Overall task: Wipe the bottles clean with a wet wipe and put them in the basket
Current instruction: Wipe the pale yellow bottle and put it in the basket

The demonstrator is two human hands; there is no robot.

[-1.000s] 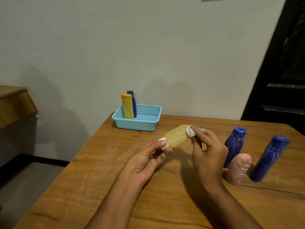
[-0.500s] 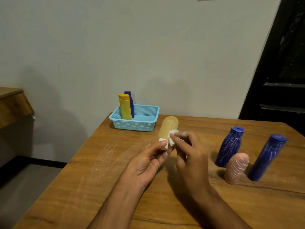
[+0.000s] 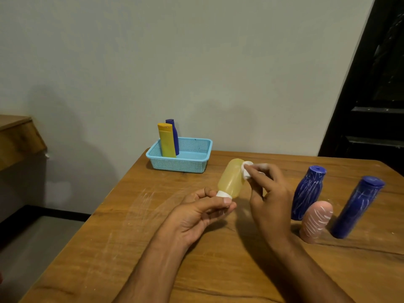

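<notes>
My left hand [image 3: 201, 212] grips a translucent yellow bottle [image 3: 231, 178] by its white cap, bottom pointing away from me above the table. My right hand [image 3: 265, 193] pinches a small white wet wipe [image 3: 246, 170] against the bottle's upper right side. A light blue basket [image 3: 185, 162] stands at the table's far left and holds a yellow bottle [image 3: 166, 139] and a dark blue bottle [image 3: 174, 134] upright. To the right stand two blue bottles [image 3: 307, 192] [image 3: 356, 207] streaked with white marks, and a pink bottle [image 3: 316, 224] with white streaks.
The wooden table [image 3: 153, 248] has pale scuff marks left of my hands. Its left edge drops to a grey floor. A wooden ledge [image 3: 15, 136] juts out at far left. A dark door [image 3: 376, 95] stands behind the table's right side.
The wipe went from the bottle's far end down towards the cap and is now back up near the far end. The bottle has tilted more upright.
</notes>
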